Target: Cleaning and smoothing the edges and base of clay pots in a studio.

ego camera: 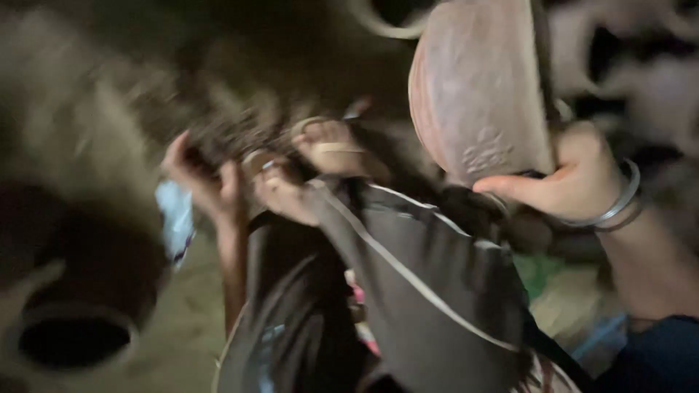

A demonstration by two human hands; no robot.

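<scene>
Blur smears most of the scene. Right hand point(575, 178), two bangles on the wrist, grips a reddish clay bowl point(477, 87) raised at upper right. Left hand point(200, 178) curls around something dark; I cannot tell what. Pale blue wrapper point(176, 222) hangs beneath it.

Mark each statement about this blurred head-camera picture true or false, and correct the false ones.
1. The right hand holds a reddish-brown clay pot raised up. True.
2. The right wrist is bare. False: metal bangles circle it.
3. The left hand is raised at the left, beside a pale blue scrap. True.
4. The round opening at the lower left is bright white inside. False: it is dark inside.
5. The dark cloth in the middle has a pale stripe along it. True.
</scene>
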